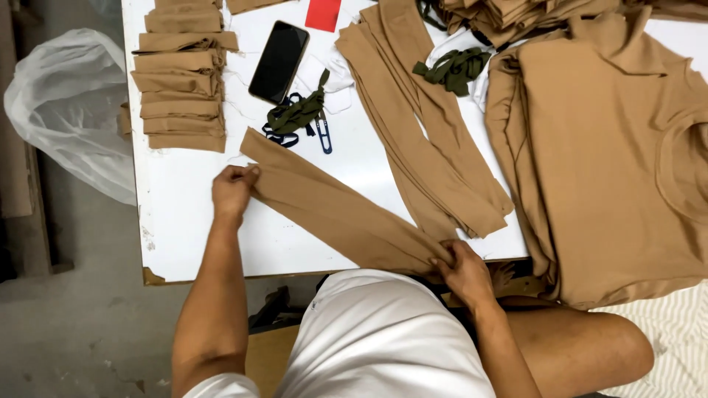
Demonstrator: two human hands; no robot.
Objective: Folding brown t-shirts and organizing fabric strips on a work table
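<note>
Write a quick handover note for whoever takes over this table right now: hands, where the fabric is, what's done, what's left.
Left hand pinches the far end of one tan strip; right hand pinches its near end at the table edge. The strip lies stretched diagonally, flat.
Done: folded strips stacked at the far left.
Left: a pile of unfolded strips in the middle, plus the one in hand.
Nearby: phone, snips, green ribbon, tan shirts on the right.

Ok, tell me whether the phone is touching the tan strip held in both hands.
Apart. The head view shows bare white table between the phone and the tan strip.
</note>
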